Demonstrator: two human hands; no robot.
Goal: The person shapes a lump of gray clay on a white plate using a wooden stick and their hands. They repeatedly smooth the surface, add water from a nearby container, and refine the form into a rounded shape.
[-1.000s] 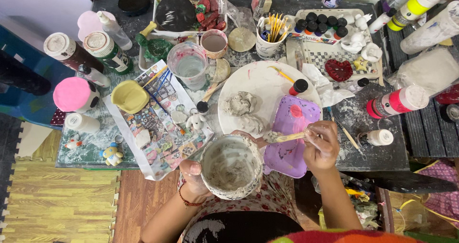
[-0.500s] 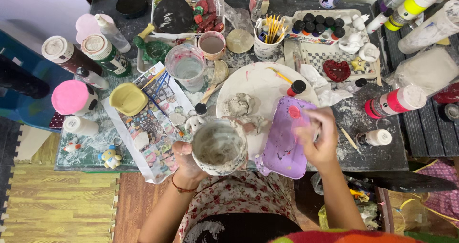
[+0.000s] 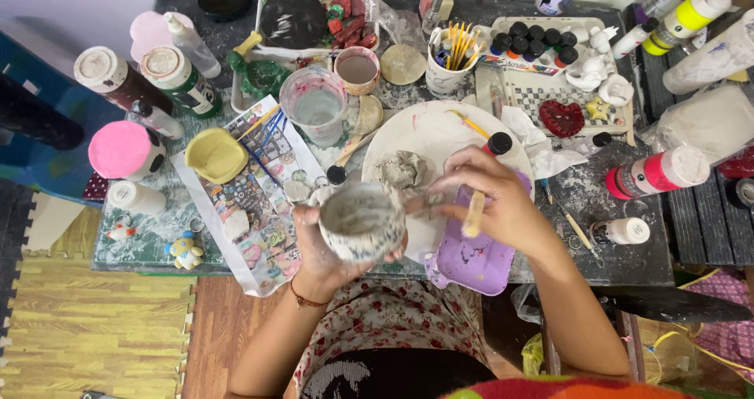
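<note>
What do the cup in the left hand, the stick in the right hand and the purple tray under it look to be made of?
Cup: probably plastic or ceramic, its surface hidden under a matte grey smeared coat. Stick: pale, flat and unpainted, likely wood. Purple tray: smooth, evenly coloured with moulded edges, likely plastic. The left hand cups the cup from below; the right hand pinches the stick.

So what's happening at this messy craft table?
A person sits at a cluttered table covered in paint bottles and craft bits. The left hand holds up a small speckled cup. The right hand grips a wooden stick, reaching toward the cup's side. Under that hand lie a purple tray and a white plate with a lump of grey clay. A cup of cloudy water stands just behind.
</note>
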